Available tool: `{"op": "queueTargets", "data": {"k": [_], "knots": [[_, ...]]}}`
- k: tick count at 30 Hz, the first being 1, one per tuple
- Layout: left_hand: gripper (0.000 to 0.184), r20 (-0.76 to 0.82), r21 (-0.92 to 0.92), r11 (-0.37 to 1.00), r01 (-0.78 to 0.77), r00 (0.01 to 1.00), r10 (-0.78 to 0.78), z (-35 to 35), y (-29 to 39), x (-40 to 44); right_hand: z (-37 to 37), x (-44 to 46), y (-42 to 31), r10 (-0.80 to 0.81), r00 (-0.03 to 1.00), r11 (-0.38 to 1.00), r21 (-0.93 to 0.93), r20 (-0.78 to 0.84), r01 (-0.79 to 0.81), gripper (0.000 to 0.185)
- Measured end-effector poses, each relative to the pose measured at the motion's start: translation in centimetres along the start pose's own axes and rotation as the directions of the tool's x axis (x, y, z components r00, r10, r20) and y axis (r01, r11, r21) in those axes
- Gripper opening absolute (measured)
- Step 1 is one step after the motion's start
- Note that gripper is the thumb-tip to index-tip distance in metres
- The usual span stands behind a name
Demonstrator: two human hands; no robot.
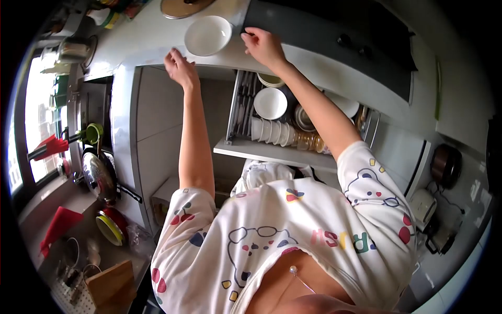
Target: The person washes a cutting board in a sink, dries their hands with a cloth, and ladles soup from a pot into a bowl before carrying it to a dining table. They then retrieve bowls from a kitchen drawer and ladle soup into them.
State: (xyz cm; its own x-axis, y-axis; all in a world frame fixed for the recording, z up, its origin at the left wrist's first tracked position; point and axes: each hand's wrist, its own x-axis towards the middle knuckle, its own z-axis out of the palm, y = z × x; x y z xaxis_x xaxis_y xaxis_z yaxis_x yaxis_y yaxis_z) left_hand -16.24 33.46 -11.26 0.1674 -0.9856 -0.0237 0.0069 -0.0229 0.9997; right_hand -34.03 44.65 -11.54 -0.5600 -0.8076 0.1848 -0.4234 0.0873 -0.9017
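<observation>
A white bowl [208, 35] stands upright on the light countertop, between my two hands. My left hand [181, 68] hovers at the counter's front edge, just left of the bowl, its fingers loosely bent and apart with nothing seen in them. On the other side, my right hand [263, 47] is raised near the stove's edge, fingers half curled and spread, a small gap from the bowl. Below my right forearm, a pulled-out drawer [277, 149] holds a white bowl [271, 103], a row of nested white cups [272, 132] and amber glass cups [309, 141].
A dark stovetop [324, 36] lies to the right of the bowl, and a glass lid [185, 6] behind it. At left are a metal wok lid [98, 175], a red cloth [60, 227] and a wooden cutting board [112, 288]. The open drawer juts toward my body.
</observation>
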Motion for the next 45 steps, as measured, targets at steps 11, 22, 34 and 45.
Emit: {"op": "queueTargets", "data": {"k": [11,22,34,45], "knots": [[0.035,0.911,0.319,0.902,-0.290,0.358,-0.207,1.2,-20.1,-27.8,-13.9,-30.2,20.6,0.310,0.879,0.749,-0.477,-0.362,-0.461,0.019],[0.060,0.819,0.574,0.693,-0.435,0.300,-0.490,4.7,-22.6,-30.3,-12.2,-31.5,25.0,0.483,0.741,0.675,-0.340,-0.467,-0.655,0.028],[0.058,0.394,0.898,0.394,0.195,0.042,-0.918,5.3,-16.9,-26.6,-18.4,-27.2,19.1,0.934,0.349,0.354,-0.068,0.079,-0.933,0.039],[0.076,0.447,0.858,0.451,0.245,0.073,-0.891,3.7,-14.3,-24.2,-17.8,-24.0,16.0,0.851,0.514,0.524,-0.095,0.107,-0.847,0.041]]}}
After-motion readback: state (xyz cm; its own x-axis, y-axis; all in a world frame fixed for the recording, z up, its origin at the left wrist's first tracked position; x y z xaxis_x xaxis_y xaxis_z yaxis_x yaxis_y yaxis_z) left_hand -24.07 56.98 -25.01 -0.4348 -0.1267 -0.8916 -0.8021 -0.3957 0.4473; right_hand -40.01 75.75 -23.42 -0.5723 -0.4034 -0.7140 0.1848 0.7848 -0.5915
